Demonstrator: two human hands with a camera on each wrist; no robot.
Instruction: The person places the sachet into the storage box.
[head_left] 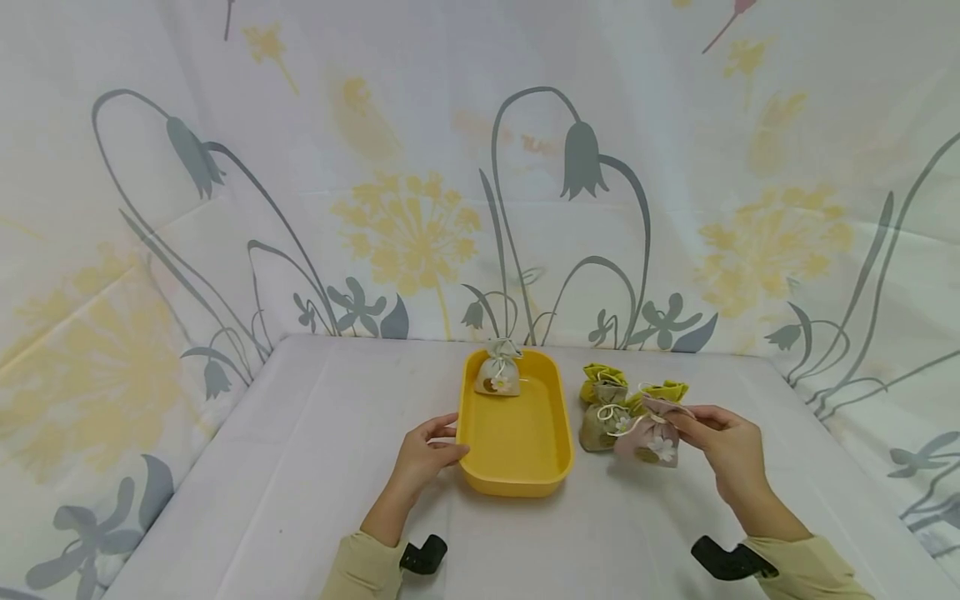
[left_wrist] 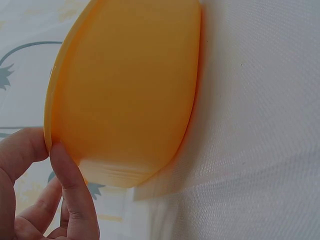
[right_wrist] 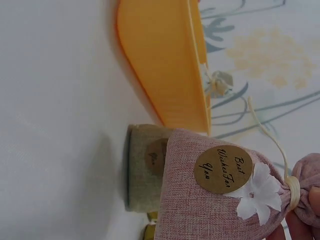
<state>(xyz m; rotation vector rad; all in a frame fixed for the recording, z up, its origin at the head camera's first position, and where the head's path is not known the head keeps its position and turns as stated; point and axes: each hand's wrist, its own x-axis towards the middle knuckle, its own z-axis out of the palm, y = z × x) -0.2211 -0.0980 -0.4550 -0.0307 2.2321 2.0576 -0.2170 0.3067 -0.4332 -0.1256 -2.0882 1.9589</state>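
Observation:
My right hand [head_left: 726, 446] pinches a pink cloth pouch [right_wrist: 200, 187] by its gathered neck, clear of the table. A white flower and a round brown label reading "Best Wishes For You" decorate it. My left hand [head_left: 429, 454] grips the rim of a yellow plastic tray [left_wrist: 125, 95], thumb on one side and fingers on the other. Inside the tray's far end leans a pale pouch [head_left: 498, 372] with a flower and label. Right of the tray, a grey-green pouch [head_left: 597, 427] stands close behind the pink one, which partly hides it.
Two yellow-green pouches, one at the back [head_left: 602, 375] and one partly hidden behind the pink pouch [head_left: 667, 390], stand with the grey-green one. A white cloth covers the table [head_left: 322, 467]. Behind it hangs a flower-printed curtain [head_left: 420, 125].

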